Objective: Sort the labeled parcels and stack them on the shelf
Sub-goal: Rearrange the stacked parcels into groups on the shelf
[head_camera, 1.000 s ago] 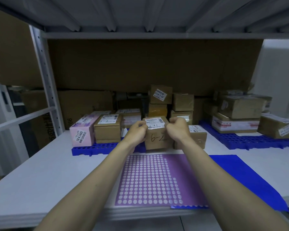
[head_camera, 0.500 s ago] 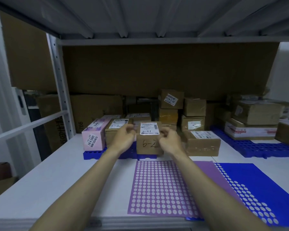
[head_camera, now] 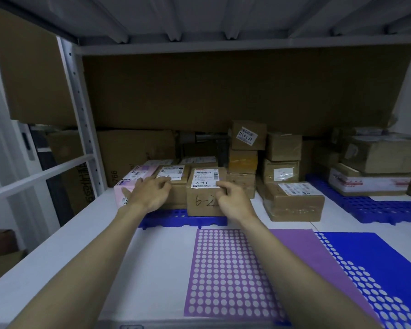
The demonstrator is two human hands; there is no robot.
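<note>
A brown parcel (head_camera: pixel 203 200) marked "6-2", with a white label on top, stands on the left blue pallet (head_camera: pixel 183 219). My right hand (head_camera: pixel 234 201) holds its right front edge, thumb at the label's corner and fingers curled at the side. My left hand (head_camera: pixel 150 194) is off that parcel. It hovers loosely curled in front of the neighbouring brown labeled parcel (head_camera: pixel 173 179) and holds nothing. A pink box (head_camera: pixel 131 181) lies at the pallet's left end.
A taped parcel (head_camera: pixel 294 200) lies right of the pallet, with stacked brown boxes (head_camera: pixel 243 148) behind. More parcels sit on a second blue pallet (head_camera: pixel 377 207) at right. A purple dotted mat (head_camera: pixel 223 269) and a blue mat (head_camera: pixel 377 269) cover the near shelf. A shelf upright (head_camera: pixel 81 115) stands left.
The "6-2" parcel has been carried left and set on the blue pallet beside the brown parcel. My left hand has let go and moved left; my right hand stays at the parcel's edge.
</note>
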